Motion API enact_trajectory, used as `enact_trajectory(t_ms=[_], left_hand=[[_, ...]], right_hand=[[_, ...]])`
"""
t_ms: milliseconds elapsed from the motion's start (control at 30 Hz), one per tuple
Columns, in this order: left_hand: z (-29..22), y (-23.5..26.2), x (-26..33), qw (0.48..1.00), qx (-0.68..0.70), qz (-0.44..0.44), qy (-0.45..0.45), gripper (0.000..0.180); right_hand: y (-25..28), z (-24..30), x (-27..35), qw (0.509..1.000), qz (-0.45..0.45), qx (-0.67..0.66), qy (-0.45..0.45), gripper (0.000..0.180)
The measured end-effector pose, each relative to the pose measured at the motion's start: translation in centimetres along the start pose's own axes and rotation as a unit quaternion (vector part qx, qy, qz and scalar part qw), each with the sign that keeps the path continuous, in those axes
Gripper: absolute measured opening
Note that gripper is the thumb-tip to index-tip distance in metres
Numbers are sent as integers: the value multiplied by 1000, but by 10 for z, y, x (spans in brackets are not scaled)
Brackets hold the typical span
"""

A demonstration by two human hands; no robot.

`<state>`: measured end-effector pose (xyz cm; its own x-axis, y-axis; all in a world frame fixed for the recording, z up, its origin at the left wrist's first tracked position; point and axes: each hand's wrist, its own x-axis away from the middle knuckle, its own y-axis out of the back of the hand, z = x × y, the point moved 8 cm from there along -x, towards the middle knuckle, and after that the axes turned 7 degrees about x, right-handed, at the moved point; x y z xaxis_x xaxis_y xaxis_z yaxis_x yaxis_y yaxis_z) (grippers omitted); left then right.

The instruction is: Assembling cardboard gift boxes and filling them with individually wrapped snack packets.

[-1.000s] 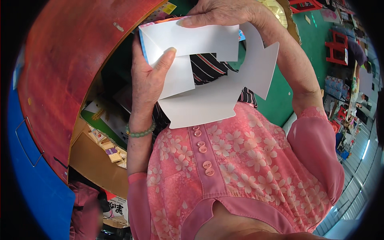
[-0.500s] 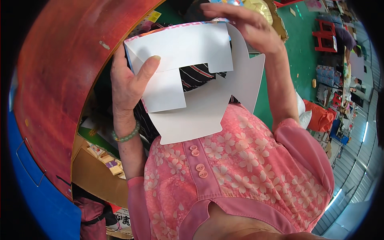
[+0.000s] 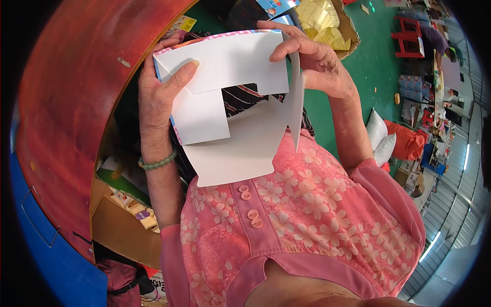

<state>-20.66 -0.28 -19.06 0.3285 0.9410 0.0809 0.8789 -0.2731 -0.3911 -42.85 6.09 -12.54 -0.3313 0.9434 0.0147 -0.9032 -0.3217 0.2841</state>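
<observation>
A partly folded cardboard box [image 3: 225, 64] is held up before my chest, its plain white flaps toward me and a pink checked edge along the top. My left hand [image 3: 162, 92] grips its left side, thumb pressed flat on the white face and fingers behind. On the right side my right hand [image 3: 317, 64] is closed on the box, fingertips over the upper right corner and the thumb behind the side flap [image 3: 295, 102]. A long white flap [image 3: 235, 146] hangs down against my pink flowered top. Through a gap between the flaps, dark striped cloth shows.
A red-brown round tabletop [image 3: 92, 77] curves along the left. Beneath it sits an open carton [image 3: 120, 225] with small wooden pieces nearby. Ahead is a carton of yellow packets [image 3: 319, 23]. Red stools [image 3: 408, 38], white sacks [image 3: 377, 130] and a person at work are on the right.
My right hand has come down onto the box's upper right corner. The right side flap has swung up and is now nearly edge-on. The box has shifted slightly left.
</observation>
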Motion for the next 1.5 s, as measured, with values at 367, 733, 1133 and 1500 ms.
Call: enact_trajectory(t_ms=[367,733,1133,1500], left_hand=[[-2,-8,0,1000,3,-13,10,50],[6,-9,2,999,-6,-9,44,52],[7,-7,4,997,25,-28,67,53],[10,4,-4,999,27,-28,35,52]], right_hand=[[-17,-4,-1,986,-122,106,-38,112],[-32,-34,20,948,-179,-71,-254,98],[-35,-24,32,940,-163,10,-300,87],[-47,-21,21,919,-142,-176,-323,80]])
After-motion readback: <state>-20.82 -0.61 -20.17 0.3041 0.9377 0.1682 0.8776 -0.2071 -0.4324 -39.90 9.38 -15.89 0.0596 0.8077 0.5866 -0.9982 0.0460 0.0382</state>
